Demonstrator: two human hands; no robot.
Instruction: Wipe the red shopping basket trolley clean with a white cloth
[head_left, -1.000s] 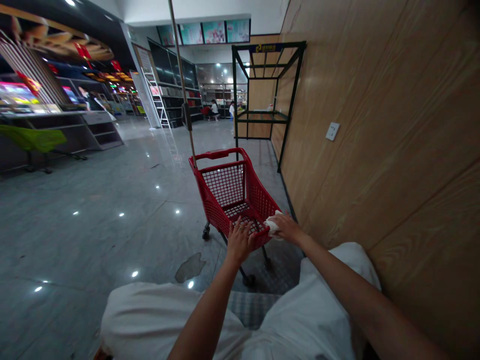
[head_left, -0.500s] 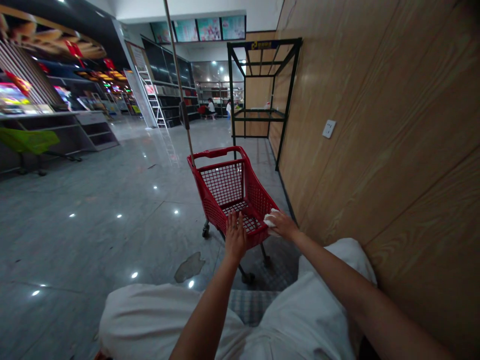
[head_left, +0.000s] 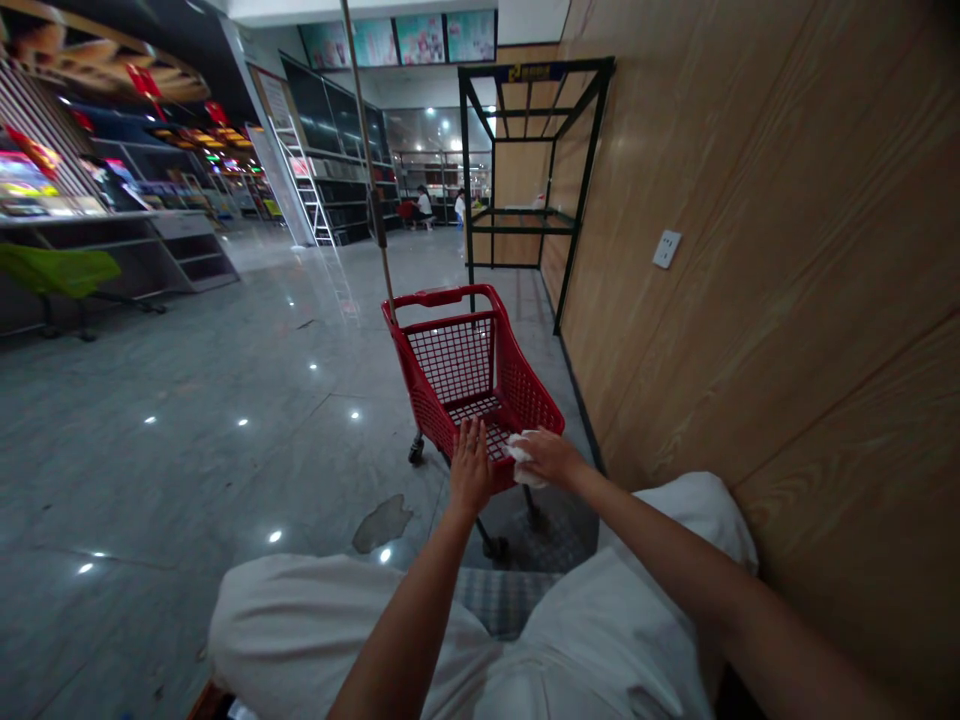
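A red shopping cart (head_left: 517, 378) with grid sides stands on the floor in front of my knees. My left hand (head_left: 471, 468) lies on its near rim with the fingers stretched out, holding nothing. At the near right corner of the cart, my right hand (head_left: 551, 455) presses a crumpled white cloth or tissue (head_left: 523, 452) against the rim. Part of the white piece is hidden under my fingers. A long thin pole (head_left: 365, 130) rises from the cart's far left corner by the handle.
A wood-panelled wall (head_left: 750, 250) with a socket (head_left: 667, 249) runs along my right. Beyond the cart stands a dark metal frame rack (head_left: 574, 190). A green cart (head_left: 64, 270) is by a counter (head_left: 187, 245) at left. A ladder (head_left: 311, 195) and a seated person (head_left: 424, 203) are farther back.
My right hand has slid left along the near rim with the white piece, closer to my left hand. My left hand stays on the rim. The view has shifted slightly.
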